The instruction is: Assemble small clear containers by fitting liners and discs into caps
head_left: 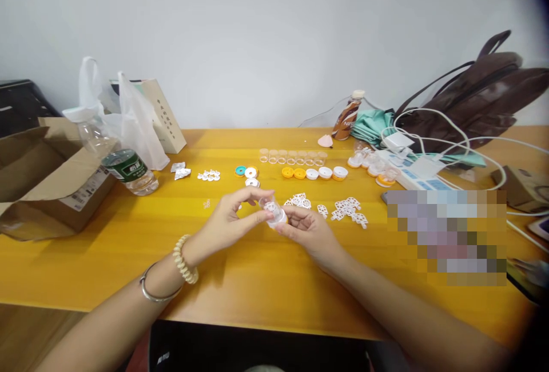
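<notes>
Between both hands, above the middle of the table, is a small clear plastic cup (275,212) with a white and orange base and a white perforated piece inside. My left hand (229,215) pinches its clear upper part between thumb and fingers. At the base, my right hand (309,234) grips from the right with curled fingers. Just behind the right hand lie white openwork plastic pieces (299,200), with another pile of such pieces (346,209) further right. Beyond them stand a row of clear cups (291,158) and a row of yellow and white round caps (312,174).
On the left are an open cardboard box (47,183), a tilted water bottle (126,169) and a white plastic bag (139,126). Small white parts (209,175) and round discs (251,172) lie mid-table. A power strip (422,175) with cables and a brown bag (476,103) occupy the right.
</notes>
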`<state>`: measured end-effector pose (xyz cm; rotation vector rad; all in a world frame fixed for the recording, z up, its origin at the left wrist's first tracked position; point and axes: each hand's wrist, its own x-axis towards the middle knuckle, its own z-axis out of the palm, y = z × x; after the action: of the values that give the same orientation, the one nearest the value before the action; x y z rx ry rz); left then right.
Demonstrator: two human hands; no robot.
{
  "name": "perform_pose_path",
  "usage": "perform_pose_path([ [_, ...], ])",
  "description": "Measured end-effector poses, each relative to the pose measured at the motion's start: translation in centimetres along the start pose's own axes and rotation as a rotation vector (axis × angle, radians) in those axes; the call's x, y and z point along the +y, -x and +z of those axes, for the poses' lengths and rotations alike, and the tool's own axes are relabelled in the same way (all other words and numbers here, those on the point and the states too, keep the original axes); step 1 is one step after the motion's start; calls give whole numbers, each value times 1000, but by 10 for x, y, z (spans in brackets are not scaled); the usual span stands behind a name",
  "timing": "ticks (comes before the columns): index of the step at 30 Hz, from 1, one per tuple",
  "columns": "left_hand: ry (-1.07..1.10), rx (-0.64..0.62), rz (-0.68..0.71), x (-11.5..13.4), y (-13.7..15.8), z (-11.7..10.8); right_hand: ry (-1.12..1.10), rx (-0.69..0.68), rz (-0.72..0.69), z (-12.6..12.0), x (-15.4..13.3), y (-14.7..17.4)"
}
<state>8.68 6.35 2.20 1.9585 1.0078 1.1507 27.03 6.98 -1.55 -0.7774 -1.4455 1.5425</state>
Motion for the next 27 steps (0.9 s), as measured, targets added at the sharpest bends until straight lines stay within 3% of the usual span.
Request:
perform_pose_path([
  [10,182,3,-37,-5,0,5,-100,-3,41,1,1,0],
  [15,360,-123,-119,-4,0,3,-181,-72,65,1,5,0],
  [20,533,-205,-106,-9,1,1,-323,-134,117,3,3,3],
  [27,527,-195,-69,-5,2,4,-356,-140,139,4,1,3],
])
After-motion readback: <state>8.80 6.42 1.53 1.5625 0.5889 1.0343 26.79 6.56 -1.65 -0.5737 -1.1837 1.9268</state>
